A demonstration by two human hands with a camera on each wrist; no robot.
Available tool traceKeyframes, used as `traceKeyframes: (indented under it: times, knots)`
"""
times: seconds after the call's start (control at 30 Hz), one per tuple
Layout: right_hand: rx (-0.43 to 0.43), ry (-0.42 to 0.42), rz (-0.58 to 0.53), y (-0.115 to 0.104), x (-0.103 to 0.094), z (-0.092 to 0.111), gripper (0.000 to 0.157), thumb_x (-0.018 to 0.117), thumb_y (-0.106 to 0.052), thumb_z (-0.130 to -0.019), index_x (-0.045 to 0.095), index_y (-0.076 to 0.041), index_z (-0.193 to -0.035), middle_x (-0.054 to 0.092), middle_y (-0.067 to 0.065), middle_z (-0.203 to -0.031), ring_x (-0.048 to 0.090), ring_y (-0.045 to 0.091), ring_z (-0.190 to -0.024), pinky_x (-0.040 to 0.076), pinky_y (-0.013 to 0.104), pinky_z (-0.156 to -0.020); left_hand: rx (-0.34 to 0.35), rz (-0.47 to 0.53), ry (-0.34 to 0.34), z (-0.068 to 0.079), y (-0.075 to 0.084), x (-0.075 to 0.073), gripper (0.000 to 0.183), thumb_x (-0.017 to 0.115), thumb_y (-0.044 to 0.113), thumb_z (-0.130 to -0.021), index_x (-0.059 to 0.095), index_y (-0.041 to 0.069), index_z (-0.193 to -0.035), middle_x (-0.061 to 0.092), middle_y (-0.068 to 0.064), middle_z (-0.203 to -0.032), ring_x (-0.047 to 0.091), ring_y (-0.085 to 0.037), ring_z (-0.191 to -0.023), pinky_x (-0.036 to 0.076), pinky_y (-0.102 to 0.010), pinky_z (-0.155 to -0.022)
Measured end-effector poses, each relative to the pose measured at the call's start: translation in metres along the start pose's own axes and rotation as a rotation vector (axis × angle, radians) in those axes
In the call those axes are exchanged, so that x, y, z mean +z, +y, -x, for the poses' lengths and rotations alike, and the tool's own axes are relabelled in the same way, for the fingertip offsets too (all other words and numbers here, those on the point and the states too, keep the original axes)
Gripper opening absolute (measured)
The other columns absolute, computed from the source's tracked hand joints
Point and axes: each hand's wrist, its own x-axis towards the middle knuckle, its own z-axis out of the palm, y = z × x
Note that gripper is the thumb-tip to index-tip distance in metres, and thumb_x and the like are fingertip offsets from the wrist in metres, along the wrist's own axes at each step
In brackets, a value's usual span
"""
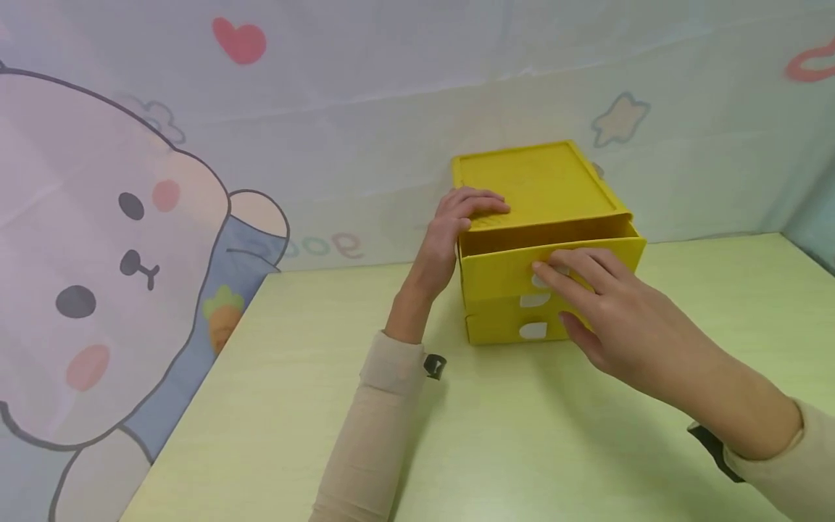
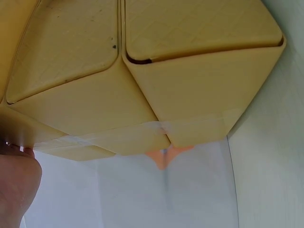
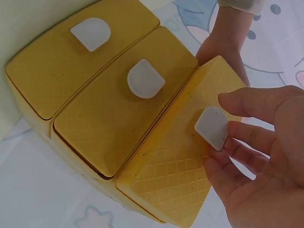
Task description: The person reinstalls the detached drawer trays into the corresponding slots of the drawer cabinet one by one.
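Observation:
A yellow three-drawer box (image 1: 535,181) stands on the table against the backdrop. Its top drawer (image 1: 502,268) sticks out a little, leaving a dark gap under the lid. My left hand (image 1: 450,232) rests on the lid's front left corner, fingers stretched over the top; the left wrist view shows only part of this hand (image 2: 19,175) beside the box. My right hand (image 1: 616,319) touches the top drawer's front, fingertips right at its white knob (image 3: 212,128). In the right wrist view the thumb (image 3: 242,103) stands apart from the knob.
Two lower drawers with white knobs (image 1: 533,330) sit closed beneath. The pale table (image 1: 280,406) spreads around the box. Behind hangs a printed cloth (image 1: 365,87) with a large cartoon bear along the left side.

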Motion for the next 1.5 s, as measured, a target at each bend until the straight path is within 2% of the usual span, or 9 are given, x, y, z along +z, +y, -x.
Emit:
traceKeyframes:
  times: [0.2,0.53,0.87,1.27,1.5]
  knots:
    - [0.033,-0.022,-0.013,0.002,0.000,-0.003,0.066,0.080,0.007,-0.079,0.061,0.002,-0.142,0.057,0.019,-0.140,0.054,0.041,-0.122,0.061,0.050,-0.080,0.022,0.003,0.002,-0.003,0.000,0.002,0.061,0.022,0.024,-0.103,0.072,-0.004,-0.124,0.068,-0.016,-0.128,0.050,-0.025,-0.131,0.010,-0.035,-0.132]
    - [0.139,-0.081,-0.054,0.000,0.004,-0.006,0.062,0.076,0.001,-0.086,0.059,0.001,-0.145,0.056,0.020,-0.142,0.049,0.042,-0.130,0.057,0.057,-0.093,-0.026,-0.017,0.002,-0.001,0.001,0.001,0.062,0.023,0.023,-0.100,0.070,-0.002,-0.132,0.068,-0.014,-0.131,0.049,-0.024,-0.134,0.011,-0.032,-0.132]
    - [0.158,-0.054,-0.077,0.003,0.011,-0.012,0.060,0.075,-0.002,-0.086,0.059,0.004,-0.144,0.054,0.022,-0.141,0.047,0.042,-0.130,0.052,0.058,-0.099,-0.021,-0.027,-0.003,-0.003,0.000,0.001,0.062,0.022,0.020,-0.098,0.071,-0.002,-0.129,0.069,-0.015,-0.130,0.051,-0.023,-0.133,0.012,-0.032,-0.132]
    - [0.154,-0.053,-0.096,0.007,0.014,-0.017,0.058,0.075,-0.001,-0.088,0.058,0.006,-0.143,0.054,0.022,-0.142,0.045,0.043,-0.130,0.049,0.059,-0.100,-0.048,-0.023,0.001,-0.002,0.000,0.000,0.061,0.023,0.020,-0.096,0.072,-0.001,-0.126,0.068,-0.013,-0.131,0.050,-0.021,-0.134,0.014,-0.029,-0.131]
    - [0.166,-0.070,-0.087,0.008,0.014,-0.020,0.056,0.074,-0.004,-0.089,0.058,0.006,-0.143,0.054,0.023,-0.141,0.046,0.043,-0.127,0.049,0.058,-0.100,-0.040,-0.020,-0.012,-0.001,0.002,0.001,0.061,0.022,0.023,-0.099,0.072,-0.001,-0.124,0.067,-0.014,-0.133,0.051,-0.023,-0.133,0.013,-0.031,-0.131]
